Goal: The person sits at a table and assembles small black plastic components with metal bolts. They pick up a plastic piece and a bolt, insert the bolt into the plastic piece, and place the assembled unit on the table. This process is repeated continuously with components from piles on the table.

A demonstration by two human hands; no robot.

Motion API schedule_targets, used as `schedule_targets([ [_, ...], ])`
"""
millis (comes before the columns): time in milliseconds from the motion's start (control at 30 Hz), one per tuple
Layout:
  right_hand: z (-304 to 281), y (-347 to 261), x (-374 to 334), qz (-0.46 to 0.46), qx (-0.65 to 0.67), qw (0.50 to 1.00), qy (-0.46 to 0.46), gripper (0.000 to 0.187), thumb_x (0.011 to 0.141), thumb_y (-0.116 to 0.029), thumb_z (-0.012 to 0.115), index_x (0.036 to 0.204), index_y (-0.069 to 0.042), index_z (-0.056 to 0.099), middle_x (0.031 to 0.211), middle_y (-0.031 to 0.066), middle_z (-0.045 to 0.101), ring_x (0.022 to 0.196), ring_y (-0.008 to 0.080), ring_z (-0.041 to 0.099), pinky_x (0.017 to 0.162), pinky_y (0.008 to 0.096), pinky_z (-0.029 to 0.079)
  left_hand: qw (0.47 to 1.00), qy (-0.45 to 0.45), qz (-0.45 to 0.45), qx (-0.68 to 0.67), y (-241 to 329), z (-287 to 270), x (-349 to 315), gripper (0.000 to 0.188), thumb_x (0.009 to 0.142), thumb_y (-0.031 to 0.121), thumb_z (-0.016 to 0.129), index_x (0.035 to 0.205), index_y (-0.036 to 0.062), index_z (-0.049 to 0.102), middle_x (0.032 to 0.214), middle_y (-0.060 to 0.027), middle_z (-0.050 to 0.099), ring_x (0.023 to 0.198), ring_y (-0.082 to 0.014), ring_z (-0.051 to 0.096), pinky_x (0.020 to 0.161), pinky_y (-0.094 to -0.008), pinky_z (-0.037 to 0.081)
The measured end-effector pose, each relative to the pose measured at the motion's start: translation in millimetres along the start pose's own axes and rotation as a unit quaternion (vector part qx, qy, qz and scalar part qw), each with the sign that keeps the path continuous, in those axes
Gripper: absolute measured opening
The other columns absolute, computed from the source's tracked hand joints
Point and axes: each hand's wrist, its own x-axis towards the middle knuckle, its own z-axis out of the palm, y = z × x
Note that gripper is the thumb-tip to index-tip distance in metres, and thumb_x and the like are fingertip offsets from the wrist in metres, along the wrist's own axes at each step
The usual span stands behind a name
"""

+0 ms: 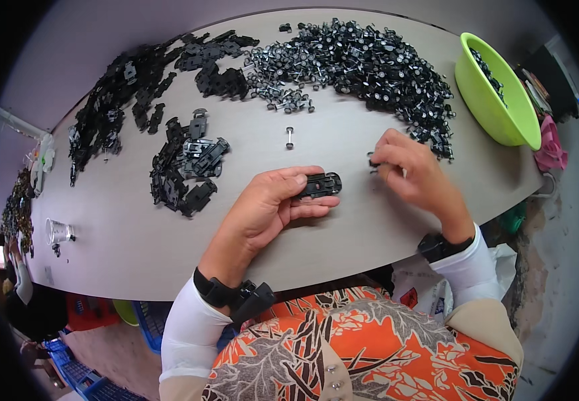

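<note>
A black plastic toy car chassis [319, 186] lies across the fingers of my left hand [277, 197], with the thumb pressing on its left end. To the right, my right hand [410, 167] is raised a little over the table, its thumb and fingers pinched on a small dark wheel axle [373, 162], mostly hidden by the fingertips. One loose wheel axle [289, 138], a metal rod with a black wheel at each end, rests on the table beyond my left hand. A small heap of black chassis [179, 167] lies left of my left hand.
A big pile of wheel axles [369, 67] covers the far middle and right. More black chassis [116, 100] spread along the far left. A green basin [503, 93] stands at the right edge, a clear plastic cup [57, 230] at the left. Another person's arm [22, 277] shows far left.
</note>
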Motion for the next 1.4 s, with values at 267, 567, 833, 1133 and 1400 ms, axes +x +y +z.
schedule_targets([
  [267, 42.9, -51.1, 27.5, -0.106, 0.055, 0.992, 0.044, 0.015, 0.070, 0.007, 0.059, 0.081, -0.002, 0.057, 0.087, 0.0100, 0.052, 0.066, 0.0282, 0.058, 0.056, 0.0373, 0.048, 0.999, 0.022, 0.034, 0.018, -3.4, -7.3, -2.7, 0.015, 0.090, 0.014, 0.061, 0.082, 0.0031, 0.056, 0.088, -0.0098, 0.064, 0.077, -0.0199, 0.066, 0.069, -0.0314, 0.059],
  [567, 43.4, -48.1, 24.3, -0.074, -0.006, 0.997, 0.024, 0.014, 0.071, 0.007, 0.058, 0.081, -0.002, 0.058, 0.086, 0.0102, 0.052, 0.065, 0.0284, 0.058, 0.055, 0.0376, 0.048, 0.998, 0.034, 0.051, 0.000, -1.0, 0.5, -8.3, 0.030, 0.095, 0.024, 0.054, 0.102, -0.0048, 0.058, 0.094, -0.0177, 0.066, 0.081, -0.0284, 0.069, 0.065, -0.0324, 0.059],
  [833, 44.9, -58.7, 25.8, -0.072, 0.057, 0.988, 0.124, 0.010, 0.071, 0.006, 0.059, 0.076, -0.001, 0.056, 0.083, 0.0099, 0.053, 0.063, 0.0278, 0.057, 0.054, 0.0369, 0.047, 0.997, 0.047, 0.043, 0.048, -8.4, 1.4, -12.4, 0.025, 0.095, 0.021, 0.054, 0.097, -0.0036, 0.060, 0.095, -0.0165, 0.066, 0.083, -0.0272, 0.069, 0.072, -0.0333, 0.059],
  [1133, 51.5, -59.4, 21.9, -0.072, 0.058, 0.995, 0.030, 0.008, 0.071, 0.006, 0.057, 0.073, -0.001, 0.055, 0.082, 0.0113, 0.051, 0.066, 0.0298, 0.057, 0.056, 0.0383, 0.047, 0.997, 0.038, 0.055, 0.026, -15.2, -3.3, -14.2, 0.020, 0.094, 0.019, 0.056, 0.086, 0.0004, 0.060, 0.087, -0.0095, 0.064, 0.080, -0.0190, 0.065, 0.076, -0.0329, 0.058],
  [1400, 56.2, -62.0, 21.7, -0.090, 0.036, 0.995, 0.004, 0.010, 0.069, 0.004, 0.060, 0.073, -0.001, 0.054, 0.079, 0.0120, 0.049, 0.064, 0.0305, 0.056, 0.053, 0.0400, 0.046, 0.991, 0.059, 0.094, 0.070, -25.4, 1.2, -14.9, 0.019, 0.094, 0.015, 0.054, 0.083, 0.0010, 0.059, 0.083, -0.0070, 0.063, 0.074, -0.0151, 0.063, 0.073, -0.0303, 0.057],
])
